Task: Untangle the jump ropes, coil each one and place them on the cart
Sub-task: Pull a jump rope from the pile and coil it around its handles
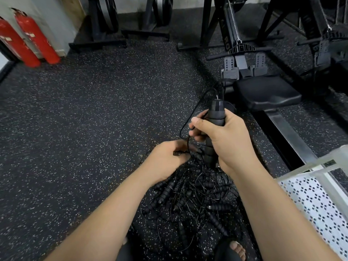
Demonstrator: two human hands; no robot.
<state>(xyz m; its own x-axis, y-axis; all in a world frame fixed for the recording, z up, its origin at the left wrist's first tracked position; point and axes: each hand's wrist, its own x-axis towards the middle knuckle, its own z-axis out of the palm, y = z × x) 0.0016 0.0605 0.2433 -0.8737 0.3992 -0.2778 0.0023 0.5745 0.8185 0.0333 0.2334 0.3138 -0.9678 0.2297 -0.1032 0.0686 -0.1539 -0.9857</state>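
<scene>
Rope handle upright in right hand

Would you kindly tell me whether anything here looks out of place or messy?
Yes: the jump ropes lie in one tangled heap on the floor, cords and handles crossing every way. The right hand grips one handle, the left hand pinches a cord; none looks coiled.
</scene>
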